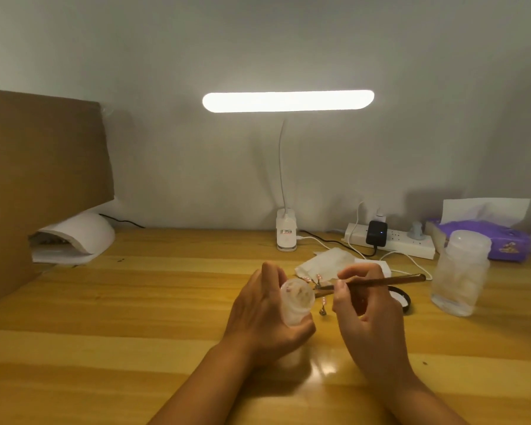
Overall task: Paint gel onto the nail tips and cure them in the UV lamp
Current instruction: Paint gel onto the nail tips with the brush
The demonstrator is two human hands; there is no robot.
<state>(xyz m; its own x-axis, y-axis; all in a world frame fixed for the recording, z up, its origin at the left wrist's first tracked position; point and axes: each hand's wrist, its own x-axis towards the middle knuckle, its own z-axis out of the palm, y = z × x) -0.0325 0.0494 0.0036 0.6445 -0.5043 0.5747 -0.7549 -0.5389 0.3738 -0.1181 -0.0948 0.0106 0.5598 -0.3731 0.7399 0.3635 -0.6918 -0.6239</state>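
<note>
I see the wooden table (135,302) running off the frame on every side but the back. A brown cardboard sheet (37,179) at far left is cut off by the edge and covers the left part of the white curing lamp (86,234). The lamp's opening faces right and forward, and its inside is too dim to read. The desk lamp (288,101) glares at the back centre and its bar is blown out.

At right, a purple tissue box (503,240) sits partly behind a frosted jar (460,274). I can't make out what's in the jar. A white power strip (405,243) with a black charger (376,233) lies by the wall.

My left hand (258,314) has its fingers wrapped round a small cloudy bottle (296,302), with the mouth tilted toward me. The contents are blurred. My right hand (368,311) pinches a brown brush (387,281) between thumb and fingertips, with the handle pointing right. The bristle end is by the bottle, but contact is unclear.

A crumpled paper wipe (322,265) lies behind the hands. The right hand mostly hides a black lid (409,302). The nail tips (318,276) are on thin stalks between the two hands, near table centre. They are tiny and pinkish, and I can't tell their coating.
</note>
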